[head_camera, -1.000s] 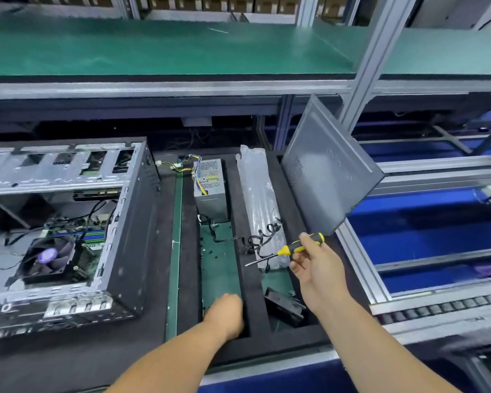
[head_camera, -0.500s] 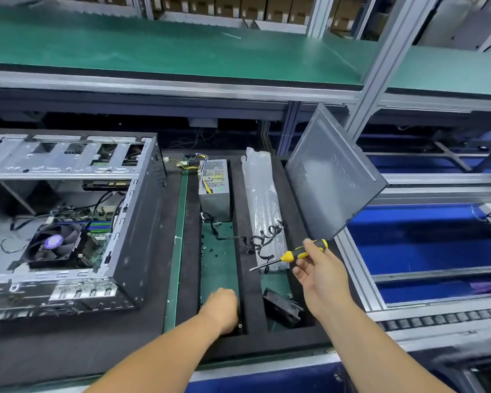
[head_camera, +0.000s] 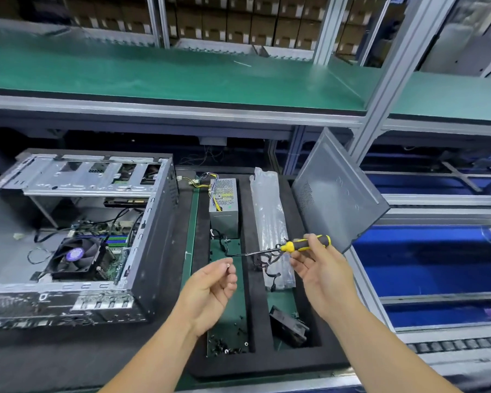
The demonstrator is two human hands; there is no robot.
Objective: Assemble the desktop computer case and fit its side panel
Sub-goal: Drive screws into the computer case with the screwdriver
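The open computer case [head_camera: 153, 236] lies on its side at the left, with its fan and motherboard [head_camera: 77, 256] showing inside. The grey side panel [head_camera: 338, 194] leans against a frame post at the right. My left hand [head_camera: 210, 290] is raised palm up over the foam tray and pinches a small screw [head_camera: 228, 264] at its fingertips. My right hand [head_camera: 321, 268] grips a yellow and black screwdriver [head_camera: 301, 244], whose tip points left toward the screw.
A black foam tray [head_camera: 258, 321] holds a power supply [head_camera: 224, 205], a plastic bag [head_camera: 270, 222] with cables, a black part [head_camera: 288, 326] and several loose screws [head_camera: 224, 347]. A green shelf [head_camera: 153, 75] runs overhead. Blue conveyor rails [head_camera: 437, 265] lie at the right.
My left hand has lifted out of the tray's near slot, turned palm up and now pinches a screw. My right hand has brought the screwdriver a little toward it.
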